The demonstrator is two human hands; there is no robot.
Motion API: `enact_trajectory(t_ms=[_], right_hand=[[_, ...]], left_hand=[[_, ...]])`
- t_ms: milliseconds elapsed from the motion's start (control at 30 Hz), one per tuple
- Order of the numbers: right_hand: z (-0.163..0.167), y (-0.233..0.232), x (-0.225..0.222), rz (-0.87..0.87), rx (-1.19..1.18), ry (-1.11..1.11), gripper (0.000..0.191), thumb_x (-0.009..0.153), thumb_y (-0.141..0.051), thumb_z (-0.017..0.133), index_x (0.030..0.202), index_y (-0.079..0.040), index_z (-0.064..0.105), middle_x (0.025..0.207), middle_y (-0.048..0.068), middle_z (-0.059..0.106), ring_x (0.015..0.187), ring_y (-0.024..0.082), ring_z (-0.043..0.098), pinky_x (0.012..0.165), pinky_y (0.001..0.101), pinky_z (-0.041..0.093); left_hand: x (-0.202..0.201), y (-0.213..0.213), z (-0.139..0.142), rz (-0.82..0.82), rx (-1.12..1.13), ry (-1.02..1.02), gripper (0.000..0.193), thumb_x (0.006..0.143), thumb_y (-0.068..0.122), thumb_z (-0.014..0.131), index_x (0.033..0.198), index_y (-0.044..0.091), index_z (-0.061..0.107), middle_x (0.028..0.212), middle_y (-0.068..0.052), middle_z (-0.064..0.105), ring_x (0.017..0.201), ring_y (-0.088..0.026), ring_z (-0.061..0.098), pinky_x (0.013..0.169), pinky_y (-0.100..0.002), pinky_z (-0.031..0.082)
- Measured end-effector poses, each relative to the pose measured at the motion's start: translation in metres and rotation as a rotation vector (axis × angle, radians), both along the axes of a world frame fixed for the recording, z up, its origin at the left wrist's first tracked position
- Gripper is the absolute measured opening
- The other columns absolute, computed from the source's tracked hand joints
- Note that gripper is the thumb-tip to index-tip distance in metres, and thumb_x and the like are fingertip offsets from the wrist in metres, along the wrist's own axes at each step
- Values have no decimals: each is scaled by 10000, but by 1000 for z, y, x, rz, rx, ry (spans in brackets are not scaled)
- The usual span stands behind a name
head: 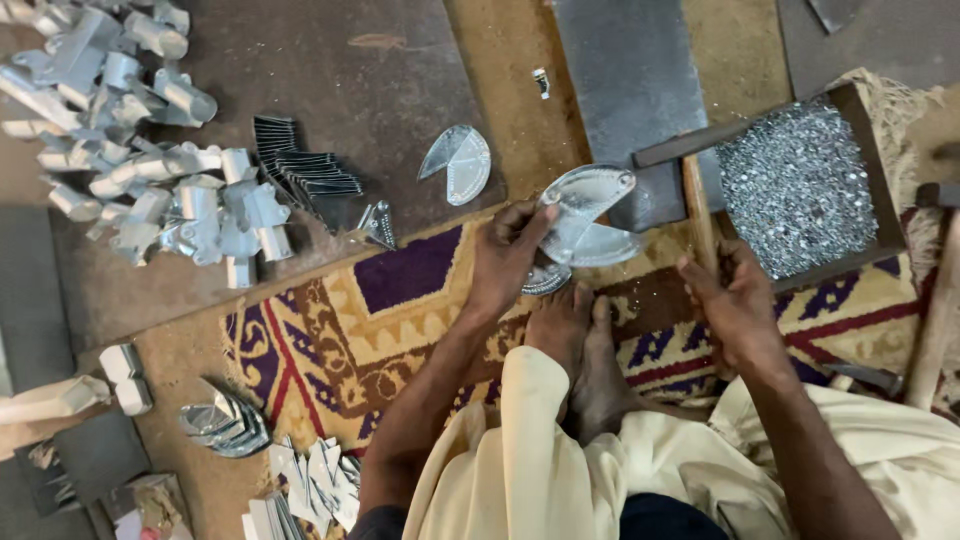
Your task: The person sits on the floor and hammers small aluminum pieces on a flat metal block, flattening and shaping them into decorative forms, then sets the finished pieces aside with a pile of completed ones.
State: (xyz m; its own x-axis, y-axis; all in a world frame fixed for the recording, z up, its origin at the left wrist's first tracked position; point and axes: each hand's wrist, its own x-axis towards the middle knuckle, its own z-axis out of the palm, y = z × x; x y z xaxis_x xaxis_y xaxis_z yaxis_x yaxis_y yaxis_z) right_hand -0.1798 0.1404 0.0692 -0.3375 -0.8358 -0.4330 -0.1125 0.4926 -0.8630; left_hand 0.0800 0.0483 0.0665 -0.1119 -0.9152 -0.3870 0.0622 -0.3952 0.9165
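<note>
My left hand holds a shiny metal leaf-shaped part made of overlapping curved plates, just above my bare feet. My right hand grips the wooden handle of a hammer; its dark metal head points left over a grey steel block. A wooden tray full of small silvery rivets lies right of the hammer. I sit on a patterned rug.
A heap of bent metal brackets fills the upper left, with a row of dark fins and a single curved plate beside it. More shiny parts lie at lower left. Another hammer handle lies at far right.
</note>
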Motion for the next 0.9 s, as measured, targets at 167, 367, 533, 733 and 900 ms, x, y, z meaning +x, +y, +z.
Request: enact_trajectory(t_ms=[167, 367, 533, 733, 900], right_hand=[[28, 13, -4, -6, 129, -4, 318, 1061, -357, 581, 997, -59, 489, 705, -24, 460, 501, 79, 400, 382, 271, 334], [48, 23, -1, 27, 144, -23, 406, 1062, -463, 467, 943, -77, 509, 608, -26, 442, 437, 82, 391, 352, 272, 324], [40, 32, 0, 33, 138, -36, 380, 1051, -454, 471, 1013, -84, 551, 607, -19, 417, 458, 69, 376, 371, 257, 302], [30, 41, -6, 94, 160, 52, 424, 1066, -442, 458, 949, -50, 566, 594, -2, 444, 451, 92, 411, 365, 286, 339], [41, 54, -8, 107, 101, 19, 431, 1075, -459, 441, 978, -58, 564, 595, -8, 453, 435, 88, 407, 344, 277, 341]], left_hand=[[-18, -13, -15, -37, -13, 109, 218, 972, 244, 744, 967, 27, 725, 785, 29, 654, 692, -45, 546, 600, -226, 436], [-30, -15, -47, 30, 84, 240, 187, 953, 237, 740, 949, 58, 687, 810, 11, 667, 675, -69, 580, 600, -254, 478], [-24, -17, -67, 60, 189, 575, 180, 926, 194, 780, 921, 69, 650, 831, 2, 668, 720, -90, 623, 672, -299, 557], [-22, -19, -67, -36, 107, 410, 203, 940, 214, 783, 893, 76, 642, 763, 6, 648, 640, -69, 569, 565, -254, 470], [-23, -20, -57, -65, 23, 218, 207, 955, 231, 773, 880, 82, 650, 749, 26, 613, 641, -42, 535, 564, -225, 443]])
